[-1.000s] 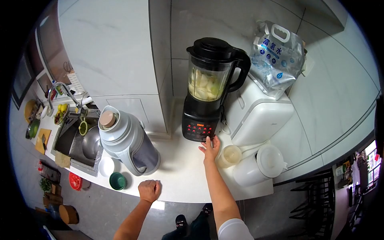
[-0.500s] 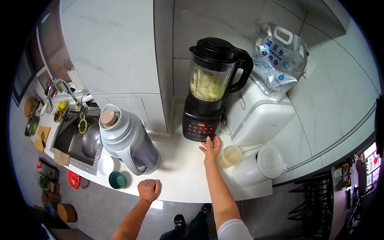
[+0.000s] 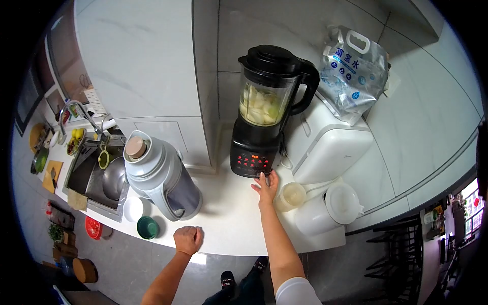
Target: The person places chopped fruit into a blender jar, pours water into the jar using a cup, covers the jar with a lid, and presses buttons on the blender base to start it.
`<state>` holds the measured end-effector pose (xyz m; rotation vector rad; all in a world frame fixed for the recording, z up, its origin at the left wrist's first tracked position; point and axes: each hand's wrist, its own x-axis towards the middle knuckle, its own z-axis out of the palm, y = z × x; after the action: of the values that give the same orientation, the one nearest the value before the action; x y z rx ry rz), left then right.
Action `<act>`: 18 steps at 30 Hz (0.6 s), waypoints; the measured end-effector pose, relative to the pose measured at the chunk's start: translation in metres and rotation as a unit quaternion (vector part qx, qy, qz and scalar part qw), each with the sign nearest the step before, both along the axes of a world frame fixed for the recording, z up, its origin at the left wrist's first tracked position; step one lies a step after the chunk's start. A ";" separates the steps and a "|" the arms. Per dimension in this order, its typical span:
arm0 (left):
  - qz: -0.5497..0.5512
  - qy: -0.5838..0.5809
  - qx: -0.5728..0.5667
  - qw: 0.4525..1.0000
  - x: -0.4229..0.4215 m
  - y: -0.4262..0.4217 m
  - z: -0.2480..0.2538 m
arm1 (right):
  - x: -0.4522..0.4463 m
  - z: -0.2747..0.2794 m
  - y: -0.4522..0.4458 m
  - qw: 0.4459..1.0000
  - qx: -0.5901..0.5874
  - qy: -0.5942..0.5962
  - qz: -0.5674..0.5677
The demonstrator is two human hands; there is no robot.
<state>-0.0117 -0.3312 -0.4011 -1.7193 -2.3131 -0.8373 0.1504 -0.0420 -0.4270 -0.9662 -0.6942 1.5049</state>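
My right hand (image 3: 267,188) has its fingers spread, with fingertips at the lower front edge of the black blender base (image 3: 252,155), whose panel glows with red symbols and digits. Pale chunks, some greenish, fill the lidded blender jug (image 3: 263,104). Closed in a fist, my left hand (image 3: 188,240) rests at the counter's front edge, holding nothing visible. Nearest to it are a green cup (image 3: 148,227) and a large grey thermos (image 3: 165,178). A beige cup (image 3: 292,196) stands just right of my right hand.
A white pitcher (image 3: 323,211) stands at the right, before a white appliance (image 3: 333,152) bearing a silver water bag (image 3: 353,76). Left of the thermos are a white bowl (image 3: 134,209) and a sink (image 3: 91,178) with a metal bowl in it. A fruit basket lies beyond.
The red digits on the blender's display have changed. Both hands hold nearly the same places; the view has shifted slightly.
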 end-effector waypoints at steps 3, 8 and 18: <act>-0.002 -0.001 0.002 1.000 0.000 0.000 -0.001 | 0.001 -0.002 0.000 1.000 0.011 -0.005 0.016; -0.002 -0.001 -0.009 1.000 0.000 0.000 0.000 | -0.003 -0.005 0.000 0.999 0.038 -0.025 0.009; 0.006 -0.002 0.008 1.000 0.000 0.000 0.004 | -0.016 0.003 -0.007 0.997 0.052 -0.063 -0.013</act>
<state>-0.0116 -0.3309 -0.3974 -1.6985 -2.3107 -0.8554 0.1340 -0.0488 -0.4243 -0.9938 -0.8388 1.3795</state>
